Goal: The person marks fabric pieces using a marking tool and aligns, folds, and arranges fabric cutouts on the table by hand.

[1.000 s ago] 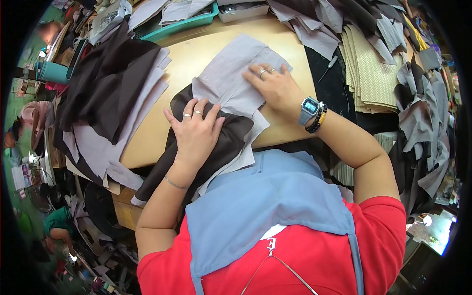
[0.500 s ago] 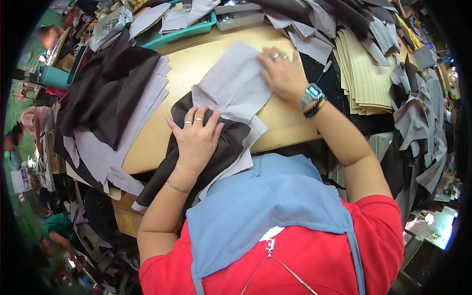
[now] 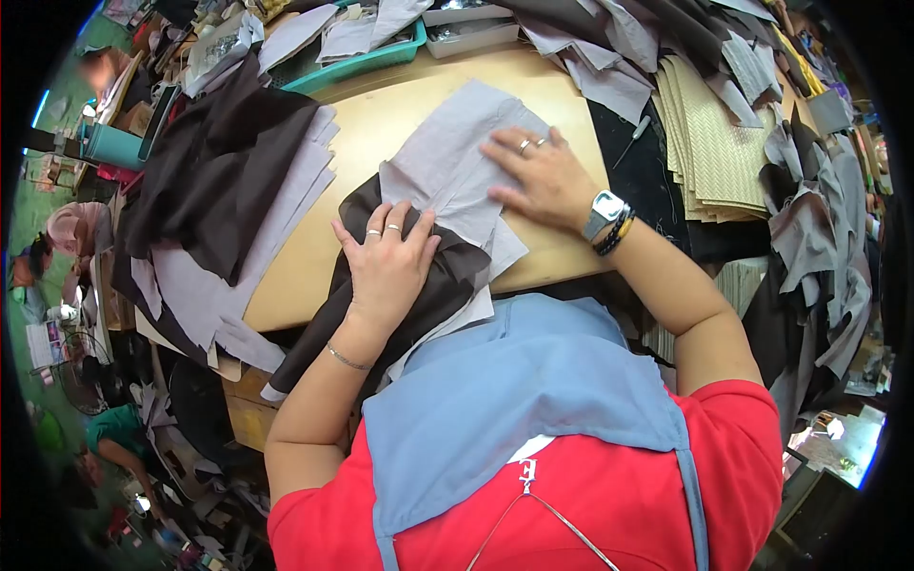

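A light grey fabric piece (image 3: 447, 143) joined or laid against dark brown fabric (image 3: 457, 268) lies on the pale wooden board (image 3: 562, 255). My left hand (image 3: 388, 262) presses on the dark fabric near where it meets the grey, fingers spread, two rings showing. On the right edge of the grey piece rests my right hand (image 3: 543, 176), its fingers apart and flat on the cloth. The lower end of the dark fabric runs down under my left forearm.
Dark and grey fabric pieces (image 3: 219, 181) are stacked at left. A teal basket (image 3: 357, 68) stands at the back. At right are a screwdriver-like tool (image 3: 632, 141), woven-textured yellow sheets (image 3: 714, 143) and hanging scraps (image 3: 809, 247). A person in green (image 3: 114, 428) is at lower left.
My right hand lifted toward the far right edge of the grey fabric, then came back down onto it. My left hand stays on the dark fabric.
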Tool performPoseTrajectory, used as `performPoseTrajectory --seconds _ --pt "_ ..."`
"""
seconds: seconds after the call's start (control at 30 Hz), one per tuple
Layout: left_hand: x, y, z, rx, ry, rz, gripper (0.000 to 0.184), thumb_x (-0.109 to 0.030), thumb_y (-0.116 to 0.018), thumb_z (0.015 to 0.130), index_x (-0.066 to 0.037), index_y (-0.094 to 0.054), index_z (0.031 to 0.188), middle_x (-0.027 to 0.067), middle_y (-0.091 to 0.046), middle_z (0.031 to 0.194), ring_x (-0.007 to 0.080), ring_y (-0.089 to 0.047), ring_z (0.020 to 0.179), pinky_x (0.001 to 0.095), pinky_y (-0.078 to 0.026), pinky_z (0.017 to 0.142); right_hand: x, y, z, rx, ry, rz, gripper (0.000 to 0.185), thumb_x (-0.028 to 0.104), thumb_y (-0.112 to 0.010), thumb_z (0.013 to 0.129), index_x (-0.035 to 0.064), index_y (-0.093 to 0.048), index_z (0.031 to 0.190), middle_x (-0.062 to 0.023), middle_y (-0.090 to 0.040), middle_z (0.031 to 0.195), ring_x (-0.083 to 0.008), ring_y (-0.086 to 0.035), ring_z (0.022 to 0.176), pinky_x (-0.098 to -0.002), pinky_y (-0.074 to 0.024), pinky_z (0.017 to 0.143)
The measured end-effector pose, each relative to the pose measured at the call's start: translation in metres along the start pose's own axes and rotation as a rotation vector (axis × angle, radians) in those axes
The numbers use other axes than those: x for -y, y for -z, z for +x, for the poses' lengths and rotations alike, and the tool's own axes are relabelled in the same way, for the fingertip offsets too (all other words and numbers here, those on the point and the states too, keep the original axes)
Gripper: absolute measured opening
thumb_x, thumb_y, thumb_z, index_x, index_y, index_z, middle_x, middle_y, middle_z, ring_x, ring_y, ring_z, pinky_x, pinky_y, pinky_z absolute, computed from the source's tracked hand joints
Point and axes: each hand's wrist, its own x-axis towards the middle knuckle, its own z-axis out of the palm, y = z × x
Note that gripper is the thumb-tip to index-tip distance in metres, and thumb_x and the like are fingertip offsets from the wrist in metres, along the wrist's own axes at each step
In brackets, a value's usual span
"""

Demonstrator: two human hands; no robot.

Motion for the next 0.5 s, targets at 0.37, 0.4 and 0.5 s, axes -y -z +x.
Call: performPoseTrajectory --seconds 0.37,0.4,0.5 --pt "0.033 0.036 0.037 0.44 0.448 -0.396 0.075 -0.043 -0.085 0.069 -0.001 -0.059 0.125 0.0209 -0.063 0.114 0.0324 -0.063 0.105 0.0395 -0.049 0.089 -0.028 0.006 -0.006 -0.176 -0.307 0.21 0.058 0.05 -0.048 0.098 0.0124 -0.045 0.143 -0.0136 -0.048 0.146 -0.0371 -0.041 0.137 -0.0683 -0.024 0.109" --pt "0.038 0.041 0.043 0.61 0.509 -0.508 0.075 -0.041 -0.086 0.069 0.0 -0.059 0.125 0.0199 -0.065 0.111 0.0323 -0.065 0.102 0.0373 -0.05 0.088 -0.025 0.008 -0.011 -0.207 -0.299 0.337 0.058 0.048 -0.048 0.099 0.012 -0.045 0.143 -0.0137 -0.048 0.146 -0.0384 -0.041 0.136 -0.0675 -0.0239 0.109" --pt "0.041 0.052 0.051 0.285 0.475 -1.246 0.051 -0.025 -0.082 0.079 0.004 -0.063 0.117 0.0116 -0.07 0.108 0.0177 -0.065 0.099 0.0319 -0.05 0.089 -0.018 0.002 -0.016 -0.479 -0.252 0.863 0.059 0.049 -0.045 0.101 0.0095 -0.041 0.146 -0.0153 -0.049 0.143 -0.0331 -0.045 0.133 -0.0591 -0.0269 0.111"
